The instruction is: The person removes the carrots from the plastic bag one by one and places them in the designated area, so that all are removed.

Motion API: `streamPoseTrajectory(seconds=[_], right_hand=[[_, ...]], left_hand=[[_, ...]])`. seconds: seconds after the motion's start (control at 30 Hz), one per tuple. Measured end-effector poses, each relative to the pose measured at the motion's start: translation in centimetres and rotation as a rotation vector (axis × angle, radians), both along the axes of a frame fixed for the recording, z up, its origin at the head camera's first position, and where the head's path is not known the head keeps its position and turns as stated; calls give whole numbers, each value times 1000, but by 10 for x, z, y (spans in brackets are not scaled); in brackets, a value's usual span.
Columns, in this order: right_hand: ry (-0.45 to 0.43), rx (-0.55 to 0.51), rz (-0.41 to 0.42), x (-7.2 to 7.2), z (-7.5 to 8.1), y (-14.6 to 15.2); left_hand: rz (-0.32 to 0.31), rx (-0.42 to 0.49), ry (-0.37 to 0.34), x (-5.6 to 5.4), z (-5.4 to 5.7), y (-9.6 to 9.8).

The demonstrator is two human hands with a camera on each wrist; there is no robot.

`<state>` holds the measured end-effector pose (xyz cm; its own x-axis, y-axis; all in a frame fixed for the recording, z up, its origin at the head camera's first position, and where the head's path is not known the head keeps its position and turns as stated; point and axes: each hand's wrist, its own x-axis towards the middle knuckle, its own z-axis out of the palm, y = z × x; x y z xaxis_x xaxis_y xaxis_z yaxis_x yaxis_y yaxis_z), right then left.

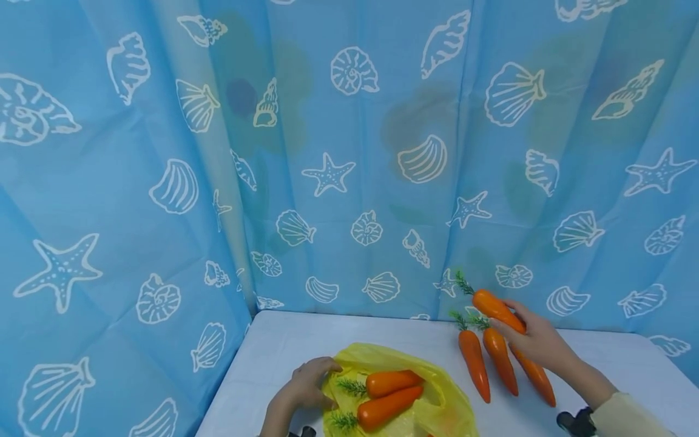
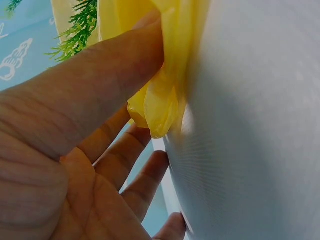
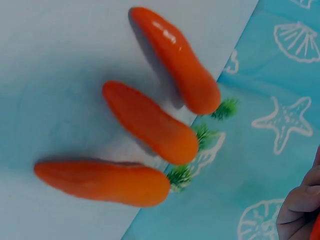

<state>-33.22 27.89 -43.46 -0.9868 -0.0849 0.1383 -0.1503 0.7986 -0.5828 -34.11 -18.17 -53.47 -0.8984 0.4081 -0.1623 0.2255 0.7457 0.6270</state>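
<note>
In the head view my right hand (image 1: 537, 343) grips an orange carrot (image 1: 494, 306) with a green leafy top, raised above the far right of the table. Below it lie three more carrots, one at the left (image 1: 474, 363), one in the middle (image 1: 499, 358) and one partly behind the hand (image 1: 536, 377). A yellow plastic bag (image 1: 349, 355) lies open at the front middle, with two carrots (image 1: 389, 409) inside. My left hand (image 1: 310, 383) pinches the bag's left edge between thumb and fingers. The right wrist view shows only a sliver of the right hand (image 3: 300, 205).
A white-covered table (image 1: 284, 340) bears everything. Behind and to the left hangs a blue curtain (image 1: 327, 243) with white shell and starfish prints, meeting the table's far edge. Dark wrist-worn devices (image 1: 577, 422) sit on both wrists.
</note>
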Motion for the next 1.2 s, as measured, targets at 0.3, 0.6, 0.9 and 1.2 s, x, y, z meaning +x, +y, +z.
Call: streamPoseTrajectory(seconds=[0.3, 0.6, 0.9, 1.2], right_hand=[[1, 33, -44, -7, -10, 31], [-19, 69, -119, -11, -26, 62], [-122, 74, -181, -11, -39, 85], [-187, 82, -216, -6, -61, 104]], left_hand=[[-3, 5, -8, -1, -4, -1], [-14, -1, 6, 0, -1, -2], [-8, 22, 0, -1, -2, -2], [5, 40, -8, -1, -2, -1]])
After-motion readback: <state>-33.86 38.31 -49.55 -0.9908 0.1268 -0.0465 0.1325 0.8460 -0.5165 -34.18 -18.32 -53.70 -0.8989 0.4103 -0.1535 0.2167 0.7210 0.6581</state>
